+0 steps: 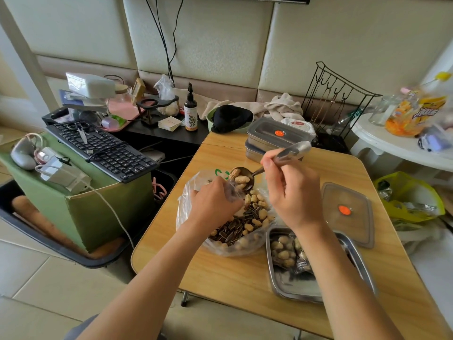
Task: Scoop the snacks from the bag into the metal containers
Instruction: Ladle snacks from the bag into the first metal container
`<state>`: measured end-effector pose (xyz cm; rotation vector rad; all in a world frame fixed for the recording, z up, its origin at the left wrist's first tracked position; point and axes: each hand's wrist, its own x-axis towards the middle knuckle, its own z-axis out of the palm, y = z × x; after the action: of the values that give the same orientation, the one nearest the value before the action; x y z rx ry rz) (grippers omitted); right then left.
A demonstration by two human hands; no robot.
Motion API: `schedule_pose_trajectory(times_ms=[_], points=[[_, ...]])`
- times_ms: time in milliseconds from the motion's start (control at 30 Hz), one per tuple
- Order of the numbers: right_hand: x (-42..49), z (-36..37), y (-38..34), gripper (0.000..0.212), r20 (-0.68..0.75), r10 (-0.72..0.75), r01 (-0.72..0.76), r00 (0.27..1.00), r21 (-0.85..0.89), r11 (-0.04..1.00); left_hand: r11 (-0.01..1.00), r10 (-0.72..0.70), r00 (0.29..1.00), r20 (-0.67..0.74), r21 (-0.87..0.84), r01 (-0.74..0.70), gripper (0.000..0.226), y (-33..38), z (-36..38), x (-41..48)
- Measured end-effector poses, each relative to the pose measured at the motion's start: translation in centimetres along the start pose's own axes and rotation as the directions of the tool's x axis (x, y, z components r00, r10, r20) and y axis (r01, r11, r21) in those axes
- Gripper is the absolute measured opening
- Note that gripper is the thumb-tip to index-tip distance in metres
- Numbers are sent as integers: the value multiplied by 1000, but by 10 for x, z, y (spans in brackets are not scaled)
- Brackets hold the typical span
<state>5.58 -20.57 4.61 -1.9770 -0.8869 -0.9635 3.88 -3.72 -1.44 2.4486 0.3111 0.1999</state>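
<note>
Snacks [241, 179] in spoon [258, 171] — right fingers [268, 163] pinching handle, above bag [182, 212]

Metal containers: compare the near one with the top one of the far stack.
The near container is uncovered and holds snacks; the top far container is lidded, its contents hidden. The near container sits directly on the table; the far one rests on another container. Both are rectangular steel.

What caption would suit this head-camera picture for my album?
Right hand holds a peanut-filled spoon over the plastic bag gripped by the left hand, metal container alongside.
</note>
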Motion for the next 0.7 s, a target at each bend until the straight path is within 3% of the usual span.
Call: schedule_pose_trajectory(times_ms=[333, 500, 700], points=[[1, -3, 1, 25, -86, -59, 55, 995, -49, 997, 983, -36, 999, -22, -180, 31, 47, -1, 7, 4], [1, -1, -5, 25, 0, -132, 131, 991, -43, 990, 985, -22, 1000, -7, -174, 20, 49, 3, 9, 2], [-1, 2, -7, 41, -10, -146, 145, 989, -84, 986, 979, -14, 999, -45, -204, 5, 50, 2, 9, 3]])
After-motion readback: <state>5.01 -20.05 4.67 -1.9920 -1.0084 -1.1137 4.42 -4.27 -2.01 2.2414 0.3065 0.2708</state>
